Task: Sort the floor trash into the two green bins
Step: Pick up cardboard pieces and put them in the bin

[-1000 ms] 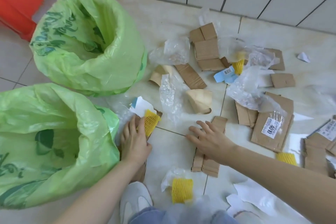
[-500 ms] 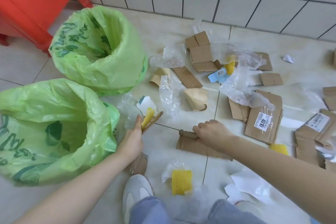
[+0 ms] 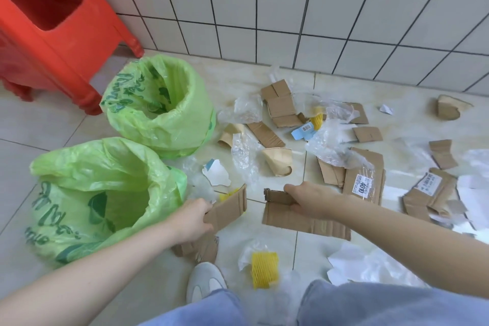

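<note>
Head view, left hand: lower centre-left, fingers curled round a cardboard strip, held just beside the near bin's rim.
Right hand: centre, gripping the top edge of a larger cardboard piece whose lower part hangs toward the floor.
Near green bin: lower left, bag-lined, mouth open.
Far green bin: centre-left, behind the near one, touching it.
Floor trash: cardboard scraps, clear plastic and white paper spread across centre and right; yellow foam net at bottom centre.
Red stool: upper left.
Shoe: bottom centre.
</note>
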Available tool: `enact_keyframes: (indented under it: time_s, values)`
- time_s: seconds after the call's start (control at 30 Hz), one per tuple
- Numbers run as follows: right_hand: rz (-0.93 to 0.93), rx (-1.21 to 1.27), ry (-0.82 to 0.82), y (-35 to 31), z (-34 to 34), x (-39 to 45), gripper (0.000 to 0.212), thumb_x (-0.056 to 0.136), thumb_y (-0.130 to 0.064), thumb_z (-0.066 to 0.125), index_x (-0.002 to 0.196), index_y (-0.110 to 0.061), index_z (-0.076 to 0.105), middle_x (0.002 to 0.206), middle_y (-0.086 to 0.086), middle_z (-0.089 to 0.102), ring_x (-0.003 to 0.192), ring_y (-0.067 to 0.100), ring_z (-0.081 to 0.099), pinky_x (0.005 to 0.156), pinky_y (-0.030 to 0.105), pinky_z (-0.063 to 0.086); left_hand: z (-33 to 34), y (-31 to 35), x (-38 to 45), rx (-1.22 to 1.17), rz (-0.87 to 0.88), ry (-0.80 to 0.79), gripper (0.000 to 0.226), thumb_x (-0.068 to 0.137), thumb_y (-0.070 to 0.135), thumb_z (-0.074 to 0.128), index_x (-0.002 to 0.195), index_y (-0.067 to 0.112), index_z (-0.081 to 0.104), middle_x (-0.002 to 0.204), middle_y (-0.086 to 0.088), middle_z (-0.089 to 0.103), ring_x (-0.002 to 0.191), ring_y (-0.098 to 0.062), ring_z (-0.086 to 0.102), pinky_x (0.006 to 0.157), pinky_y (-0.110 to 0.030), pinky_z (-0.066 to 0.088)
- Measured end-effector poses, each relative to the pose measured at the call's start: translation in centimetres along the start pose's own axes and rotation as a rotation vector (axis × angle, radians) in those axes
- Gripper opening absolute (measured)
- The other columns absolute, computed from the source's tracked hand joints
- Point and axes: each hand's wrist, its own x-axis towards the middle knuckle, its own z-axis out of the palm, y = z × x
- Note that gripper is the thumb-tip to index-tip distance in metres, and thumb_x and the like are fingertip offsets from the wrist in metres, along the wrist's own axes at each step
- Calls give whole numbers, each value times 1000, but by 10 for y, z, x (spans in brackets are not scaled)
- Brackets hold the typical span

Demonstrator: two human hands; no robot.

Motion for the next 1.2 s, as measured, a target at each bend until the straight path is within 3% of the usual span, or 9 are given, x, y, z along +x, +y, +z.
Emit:
enact_keyframes:
  time_s: [0.17, 0.33, 0.4, 0.57, 0.7, 0.8, 0.93, 1.03, 1.2]
  values:
    - [6, 51, 19, -12, 1, 5, 24, 92, -25, 49, 111, -11, 42, 97, 12, 54, 86, 32, 55, 64, 34, 38, -5, -13, -34, 115, 51, -90, 13, 80, 13, 54, 78, 25, 50, 75, 8, 54, 80, -16, 55, 62, -24, 37]
    - [54, 218, 196, -16, -24, 29, 43, 85, -35, 61, 117, -12, 43, 106, 11, 56, 99, 30, 55, 69, 33, 39, 14, -27, -36, 178, 35, -114, 30, 82, 4, 42, 107, 15, 54, 100, -14, 61, 94, -32, 60, 73, -34, 46]
    - [121, 287, 259, -11, -35, 43, 42, 81, -39, 66, 108, -15, 45, 96, 6, 52, 91, 27, 52, 67, 33, 39, 24, -34, -24, 224, 45, -108, 37, 82, 1, 39, 114, 16, 53, 101, -16, 61, 92, -34, 62, 75, -39, 50]
    - [304, 475, 313, 10, -59, 91, 29, 80, -31, 67, 72, -14, 45, 79, 7, 52, 73, 24, 52, 51, 30, 38, 41, -44, 1, 197, 169, -158, 38, 83, -5, 42, 108, 16, 62, 112, -5, 60, 103, -22, 58, 73, -17, 33]
    - [308, 631, 439, 23, -76, 124, 27, 83, -20, 65, 100, 1, 62, 94, 18, 64, 90, 35, 61, 69, 36, 51, 63, -72, 18, 169, 243, -165, 25, 78, -1, 47, 92, 17, 58, 126, 4, 45, 113, -14, 46, 86, -15, 32]
    - [297, 722, 402, 23, -79, 157, 34, 83, -20, 66, 107, 3, 63, 105, 18, 66, 98, 35, 61, 84, 42, 53, 76, -89, 27, 278, 308, -93, 22, 68, 3, 50, 83, 19, 51, 125, 4, 39, 113, -19, 40, 93, -29, 38]
    - [369, 595, 254, 18, -71, 187, 23, 86, -19, 60, 73, -4, 48, 73, 9, 52, 67, 25, 52, 53, 29, 39, 82, -87, 31, 414, 353, -4, 27, 42, 10, 71, 61, 22, 56, 130, -1, 49, 123, -27, 48, 99, -36, 43]
    - [400, 528, 191, 17, -64, 204, 15, 88, -20, 52, 86, -5, 53, 84, 9, 57, 89, 31, 57, 78, 36, 45, 82, -84, 36, 481, 336, 47, 37, 27, 16, 81, 54, 26, 58, 121, -2, 64, 115, -26, 61, 90, -36, 53]
    - [472, 417, 138, 20, -58, 211, 32, 89, -18, 49, 118, -3, 52, 126, 17, 52, 126, 33, 39, 107, 46, 27, 85, -91, 45, 482, 355, 41, 25, 46, 18, 72, 63, 22, 54, 100, 1, 48, 100, -24, 50, 79, -35, 46]
